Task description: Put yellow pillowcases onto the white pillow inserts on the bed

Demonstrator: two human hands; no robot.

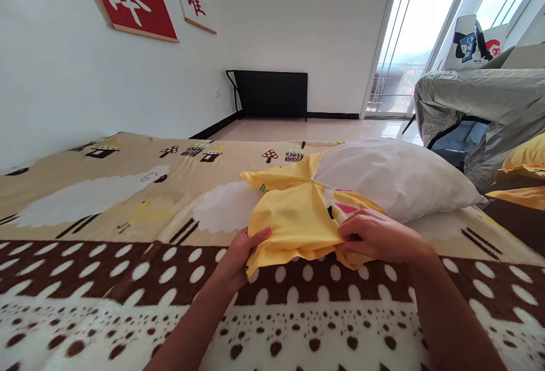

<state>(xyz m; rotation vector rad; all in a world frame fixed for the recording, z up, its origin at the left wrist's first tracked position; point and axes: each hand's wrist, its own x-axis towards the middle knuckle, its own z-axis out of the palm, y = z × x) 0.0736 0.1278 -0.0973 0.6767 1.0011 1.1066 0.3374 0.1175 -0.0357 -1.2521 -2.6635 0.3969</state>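
A yellow pillowcase (293, 218) with a bit of pink, white and black print lies bunched on the bed in front of me. My left hand (242, 254) pinches its left edge, thumb on top. At its right side my right hand (378, 235) grips a gathered fold of the cloth, and the fingertips are partly hidden in it. Directly behind the pillowcase, touching it, rests a white pillow (395, 178). Where the two meet, I cannot tell whether the pillow's corner is inside the cloth.
The bed has a patterned blanket (106, 201) with sheep, houses and brown dotted bands. More yellow fabric (525, 161) sits at the right edge. A silver-covered table (481, 90) stands beyond it, and a black folded frame (272, 94) leans against the far wall.
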